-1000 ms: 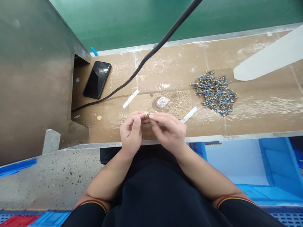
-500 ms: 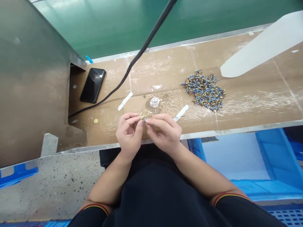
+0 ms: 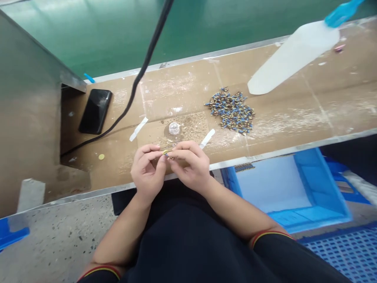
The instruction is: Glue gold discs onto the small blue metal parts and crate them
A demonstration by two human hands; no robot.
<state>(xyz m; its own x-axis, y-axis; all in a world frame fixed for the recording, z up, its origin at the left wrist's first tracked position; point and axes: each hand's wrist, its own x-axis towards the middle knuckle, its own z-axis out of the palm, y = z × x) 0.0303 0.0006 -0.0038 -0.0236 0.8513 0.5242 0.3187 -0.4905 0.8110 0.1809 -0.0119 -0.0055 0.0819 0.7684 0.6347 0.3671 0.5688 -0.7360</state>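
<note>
My left hand (image 3: 149, 169) pinches a small yellow round piece (image 3: 165, 152) at the table's near edge. Facing it, my right hand (image 3: 191, 163) is closed on a small blue and brown piece (image 3: 171, 157), which meets the yellow piece between my fingertips. Just beyond my hands, a small clear round container (image 3: 174, 128) stands on a wet, speckled patch of brown board. To the right of it lies a pile of small blue, yellow and brown pieces (image 3: 232, 111). A yellow disc (image 3: 101, 157) lies on the table to the left.
A black phone (image 3: 95, 111) and a black cable (image 3: 132, 92) are at the left, beside a metal housing (image 3: 29, 110). White tape strips (image 3: 138, 129) flank the speckled patch. A long whitish object (image 3: 290, 59) lies at the back right. Below the table's right side is a blue crate (image 3: 319, 184).
The view has shifted to the right, showing a blue part on the long whitish object. My hands keep their hold, with the small blue and brown piece now a little more visible.
</note>
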